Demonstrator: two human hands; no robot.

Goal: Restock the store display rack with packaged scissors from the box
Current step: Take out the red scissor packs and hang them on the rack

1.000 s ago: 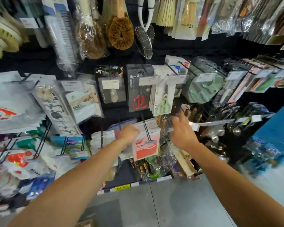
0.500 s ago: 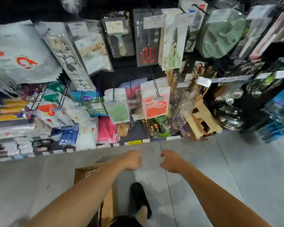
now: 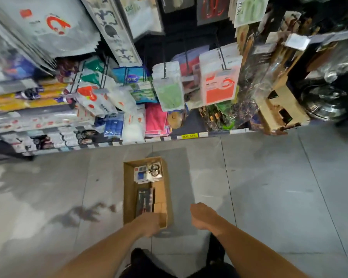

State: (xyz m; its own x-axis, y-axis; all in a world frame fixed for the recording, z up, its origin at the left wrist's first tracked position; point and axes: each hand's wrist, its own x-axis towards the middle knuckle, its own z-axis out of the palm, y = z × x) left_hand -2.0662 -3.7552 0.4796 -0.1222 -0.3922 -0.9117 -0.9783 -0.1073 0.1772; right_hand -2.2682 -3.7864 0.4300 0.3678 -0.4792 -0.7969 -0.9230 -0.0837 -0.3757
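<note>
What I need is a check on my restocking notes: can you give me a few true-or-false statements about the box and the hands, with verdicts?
1. The cardboard box stands open on the floor. True.
2. The right hand holds a pack of scissors. False: it is beside the box, above the floor, and nothing shows in it.
3. The left hand is at the near end of the box. True.
4. The box is empty. False: a scissors pack lies at its far end, and a dark pack lies nearer the left hand.
</note>
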